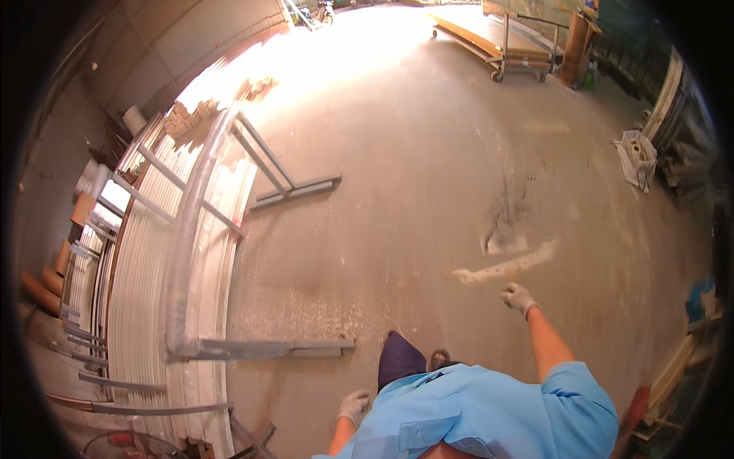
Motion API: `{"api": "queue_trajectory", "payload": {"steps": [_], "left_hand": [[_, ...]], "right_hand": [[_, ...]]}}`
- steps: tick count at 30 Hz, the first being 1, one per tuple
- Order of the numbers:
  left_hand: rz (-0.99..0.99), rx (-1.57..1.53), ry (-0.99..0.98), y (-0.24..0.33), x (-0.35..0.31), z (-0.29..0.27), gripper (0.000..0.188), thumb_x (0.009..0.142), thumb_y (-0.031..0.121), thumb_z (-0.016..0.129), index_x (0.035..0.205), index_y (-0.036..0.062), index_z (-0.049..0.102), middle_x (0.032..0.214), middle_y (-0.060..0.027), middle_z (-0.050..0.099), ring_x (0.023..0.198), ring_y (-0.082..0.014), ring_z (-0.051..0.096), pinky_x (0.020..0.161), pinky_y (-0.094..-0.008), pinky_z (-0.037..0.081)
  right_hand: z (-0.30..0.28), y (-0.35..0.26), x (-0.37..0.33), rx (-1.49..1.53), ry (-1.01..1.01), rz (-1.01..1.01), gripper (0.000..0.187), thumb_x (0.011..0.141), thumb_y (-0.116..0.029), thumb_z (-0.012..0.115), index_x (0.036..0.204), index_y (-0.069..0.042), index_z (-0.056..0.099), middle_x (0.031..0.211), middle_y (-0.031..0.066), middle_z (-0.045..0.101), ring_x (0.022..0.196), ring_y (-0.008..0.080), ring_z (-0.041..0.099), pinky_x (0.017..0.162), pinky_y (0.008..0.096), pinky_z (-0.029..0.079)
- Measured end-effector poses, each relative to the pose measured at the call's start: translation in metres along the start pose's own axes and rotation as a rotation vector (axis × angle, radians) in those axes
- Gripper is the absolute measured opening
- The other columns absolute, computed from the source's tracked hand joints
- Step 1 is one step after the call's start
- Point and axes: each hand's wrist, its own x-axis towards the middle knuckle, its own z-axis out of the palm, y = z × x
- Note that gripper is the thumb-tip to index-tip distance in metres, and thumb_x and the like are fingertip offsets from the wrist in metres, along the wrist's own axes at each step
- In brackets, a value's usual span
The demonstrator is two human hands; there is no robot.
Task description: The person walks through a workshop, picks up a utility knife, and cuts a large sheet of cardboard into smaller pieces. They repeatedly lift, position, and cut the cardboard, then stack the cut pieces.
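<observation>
Beside the metal rack point(191, 252), a person is walking empty-handed
Left hand point(354, 407) and right hand point(519, 297), gloved, are hanging loosely curled; the rack's floor bar point(267, 349), near the foot point(439, 358), could be tripping them

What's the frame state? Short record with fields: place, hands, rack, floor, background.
place: workshop with a concrete floor, seen from above
left hand: gloved, low beside the body, grip empty, nothing touched
right hand: gloved, arm stretched out over the floor, grip empty
rack: grey metal rack on the person's left, loaded with long white strips lying flat
floor: pale paint smears ahead of the right hand
background: wheeled cart with flat boards at the far end; white crate on the right
</observation>
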Motion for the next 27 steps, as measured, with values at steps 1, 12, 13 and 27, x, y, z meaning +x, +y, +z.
{"api": "queue_trajectory", "payload": {"steps": [1,12,13,27], "left_hand": [[0.004,-0.053,-0.002,-0.003,0.012,-0.001,0.033,0.078,0.019,0.063,0.105,0.0003,0.066,0.087,-0.0110,0.066,0.077,-0.0195,0.062,0.067,-0.0317,0.050],[-0.186,-0.118,0.031,0.144,0.293,-0.158,0.029,0.082,0.027,0.058,0.088,-0.0001,0.066,0.078,-0.0160,0.066,0.068,-0.0225,0.062,0.059,-0.0356,0.047],[-0.229,-0.324,0.160,0.196,0.320,-0.177,0.030,0.083,0.029,0.058,0.086,0.0006,0.065,0.073,-0.0151,0.065,0.062,-0.0238,0.061,0.055,-0.0359,0.046],[-0.090,-0.417,0.279,0.632,0.603,-0.236,0.029,0.073,0.000,0.061,0.101,0.0041,0.065,0.079,-0.0083,0.065,0.063,-0.0182,0.061,0.054,-0.0312,0.049]], "right_hand": [[-0.006,-0.036,0.036,0.002,-0.045,-0.121,0.023,0.082,-0.011,0.056,0.101,-0.001,0.063,0.080,0.0062,0.063,0.067,0.0154,0.059,0.062,0.0297,0.049],[0.034,-0.174,0.241,-0.140,-0.379,0.079,0.028,0.075,-0.010,0.060,0.102,-0.005,0.067,0.083,0.0074,0.067,0.068,0.0159,0.062,0.059,0.0291,0.050],[0.033,-0.168,0.243,-0.120,-0.355,0.151,0.028,0.078,-0.009,0.059,0.104,-0.006,0.066,0.072,0.0037,0.063,0.058,0.0146,0.057,0.052,0.0301,0.046],[-0.095,-0.309,0.572,0.271,-0.146,0.385,0.012,0.081,-0.013,0.063,0.080,-0.002,0.059,0.067,0.0065,0.057,0.056,0.0207,0.054,0.054,0.0365,0.046]]}}
